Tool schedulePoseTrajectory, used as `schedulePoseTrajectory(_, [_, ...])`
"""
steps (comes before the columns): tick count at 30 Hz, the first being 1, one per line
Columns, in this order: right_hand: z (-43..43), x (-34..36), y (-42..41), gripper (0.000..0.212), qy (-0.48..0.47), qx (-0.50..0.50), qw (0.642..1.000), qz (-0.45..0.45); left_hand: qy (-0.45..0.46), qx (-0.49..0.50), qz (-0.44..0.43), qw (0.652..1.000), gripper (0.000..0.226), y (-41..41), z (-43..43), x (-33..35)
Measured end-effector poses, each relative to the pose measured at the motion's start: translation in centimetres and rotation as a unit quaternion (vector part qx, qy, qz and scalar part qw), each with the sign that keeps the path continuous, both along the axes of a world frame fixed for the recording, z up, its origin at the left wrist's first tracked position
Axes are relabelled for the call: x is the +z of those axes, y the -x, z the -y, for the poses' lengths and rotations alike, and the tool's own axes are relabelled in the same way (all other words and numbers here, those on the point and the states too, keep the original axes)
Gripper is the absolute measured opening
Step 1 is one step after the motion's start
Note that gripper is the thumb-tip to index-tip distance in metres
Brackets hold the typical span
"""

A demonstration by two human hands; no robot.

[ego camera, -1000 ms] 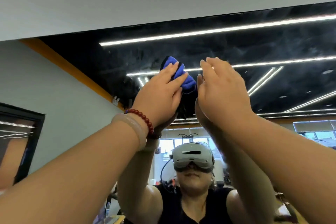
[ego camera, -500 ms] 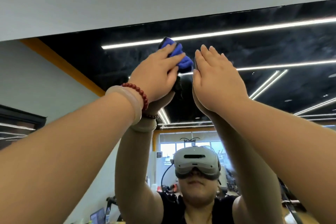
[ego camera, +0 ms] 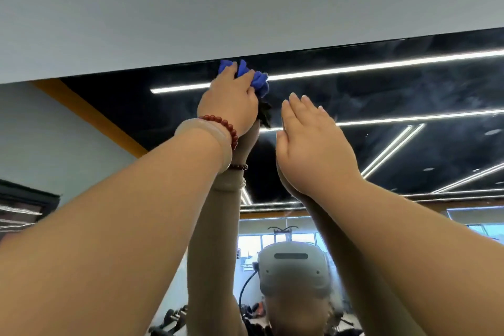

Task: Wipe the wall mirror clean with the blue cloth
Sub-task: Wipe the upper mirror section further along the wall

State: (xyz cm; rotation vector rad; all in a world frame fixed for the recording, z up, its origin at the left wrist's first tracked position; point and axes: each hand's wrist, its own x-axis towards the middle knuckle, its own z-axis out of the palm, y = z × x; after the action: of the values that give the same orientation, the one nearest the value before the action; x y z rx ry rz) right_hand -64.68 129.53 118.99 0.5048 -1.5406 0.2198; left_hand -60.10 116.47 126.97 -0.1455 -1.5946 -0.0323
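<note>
One blue cloth [ego camera: 252,78], bunched, was pressed against the wall mirror [ego camera: 409,95] at its top edge, just below the grey wall [ego camera: 245,8]. One left hand [ego camera: 231,106] gripped it, fingers curled over the wad; the wrist carried two bracelets: one red bead bracelet [ego camera: 221,123] and one pale bangle [ego camera: 207,139]. One right hand [ego camera: 313,150], just beside, lay flat on the glass, fingers straight, holding nothing.
</note>
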Motion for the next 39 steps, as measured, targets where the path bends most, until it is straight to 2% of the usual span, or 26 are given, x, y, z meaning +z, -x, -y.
schedulePoseTrajectory(3, [-0.1, 0.1, 0.1, 0.059, 0.001, -0.004, 1.000, -0.004, -0.038, 0.000, -0.017, 0.999, 0.042, -0.1, -1.0, 1.0])
schedulePoseTrajectory(8, [0.0, 0.1, 0.1, 0.059, 0.003, 0.010, 1.000, -0.010, 0.099, 0.010, 0.010, 0.995, 0.045, 0.5, -1.7, 0.1])
schedulePoseTrajectory(14, [0.0, 0.1, 0.1, 0.059, 0.000, 0.006, 1.000, -0.001, 0.016, 0.025, 0.009, 1.000, 0.044, -0.3, -1.3, 1.7])
schedulePoseTrajectory(19, [-0.1, 0.2, 0.0, 0.058, 0.002, 0.030, 0.999, -0.017, 0.143, -0.028, 0.021, 0.989, 0.042, 0.0, -2.0, -0.8])
schedulePoseTrajectory(23, [-0.5, -0.6, -0.6, 0.060, 0.047, 0.129, 0.989, -0.054, 0.158, -0.046, 0.048, 0.985, 0.055, -0.4, -1.3, -3.1])
schedulePoseTrajectory(26, [-1.1, -0.9, -1.1, 0.062, 0.047, 0.229, 0.971, -0.044, 0.113, -0.146, 0.100, 0.978, 0.072, -0.7, -1.3, -4.9])
schedulePoseTrajectory(29, [-1.3, -0.6, -0.7, 0.057, 0.001, 0.167, 0.985, -0.031, 0.101, -0.164, 0.098, 0.976, 0.073, -0.7, -0.9, -5.6])
schedulePoseTrajectory(32, [-1.6, 0.0, -0.5, 0.037, -0.012, 0.075, 0.992, -0.100, 0.105, -0.081, 0.043, 0.990, 0.062, -0.8, 0.3, -4.9])
schedulePoseTrajectory(34, [-2.0, 0.9, -0.9, 0.026, -0.042, 0.037, 0.987, -0.149, 0.116, -0.026, 0.039, 0.992, 0.056, -0.7, 0.7, -4.4])
schedulePoseTrajectory(37, [-2.6, 2.7, -2.5, 0.014, -0.105, 0.052, 0.990, -0.083, 0.118, -0.035, 0.044, 0.991, 0.054, -0.5, 0.6, -3.9])
schedulePoseTrajectory(39, [-3.5, 4.0, -2.5, 0.024, -0.113, 0.052, 0.990, -0.066, 0.099, -0.042, 0.035, 0.994, 0.052, -0.1, 0.1, -3.4])
